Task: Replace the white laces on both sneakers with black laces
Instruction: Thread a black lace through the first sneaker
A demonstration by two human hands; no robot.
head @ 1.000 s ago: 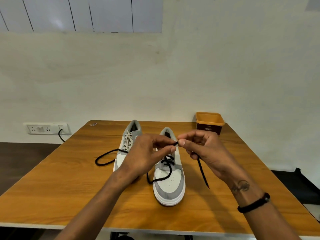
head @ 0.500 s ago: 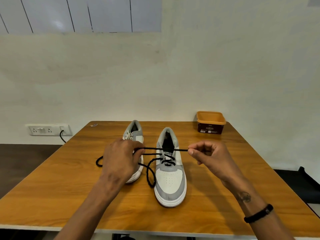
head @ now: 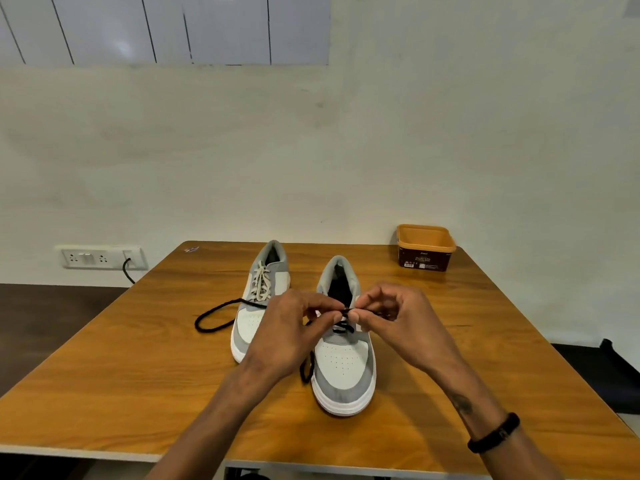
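— Progress? Sneaker at 6 o'clock (head: 343, 362) carries a black lace (head: 341, 328) through its lower eyelets; left hand (head: 294, 332) and right hand (head: 398, 320) pinch the lace over its tongue.

— Remaining? Sneaker at 11 o'clock (head: 258, 306) keeps white laces (head: 260, 284), by appearances untouched. Wooden worktop (head: 138, 358), orange tub (head: 425, 247) at 2 o'clock, pale wall (head: 346, 150).

Both arms reach in from the bottom of the frame. The left hand (head: 291, 336) and right hand (head: 398, 323) meet near the middle, fingers curled, fingertips pinching together. The right wrist wears a black band (head: 493, 434).
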